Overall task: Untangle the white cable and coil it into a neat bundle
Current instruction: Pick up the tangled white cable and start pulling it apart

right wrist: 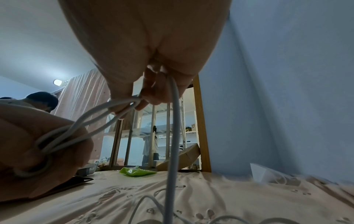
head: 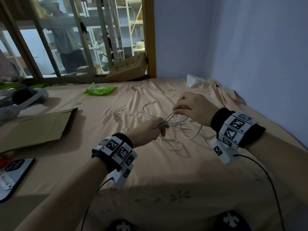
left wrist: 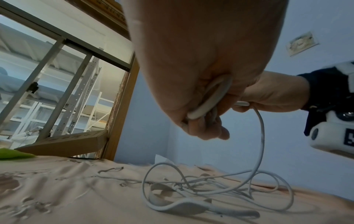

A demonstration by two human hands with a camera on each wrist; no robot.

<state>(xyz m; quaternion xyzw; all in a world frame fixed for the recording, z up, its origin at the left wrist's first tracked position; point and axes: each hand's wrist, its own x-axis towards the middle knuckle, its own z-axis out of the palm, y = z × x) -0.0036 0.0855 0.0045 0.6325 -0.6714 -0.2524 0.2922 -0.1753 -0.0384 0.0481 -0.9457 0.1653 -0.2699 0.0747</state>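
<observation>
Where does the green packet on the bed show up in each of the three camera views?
Head: green packet at upper left of centre, on the bed near the window.
Left wrist: only its corner at the far left edge.
Right wrist: low centre, beyond the hanging white cable.
Shared landmark: the tilted cardboard box against the wooden window frame.

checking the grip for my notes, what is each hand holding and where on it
Both hold the white cable. The left hand grips a few gathered loops; the right hand pinches the far end of those loops, with the rest tangled on the bed.
</observation>
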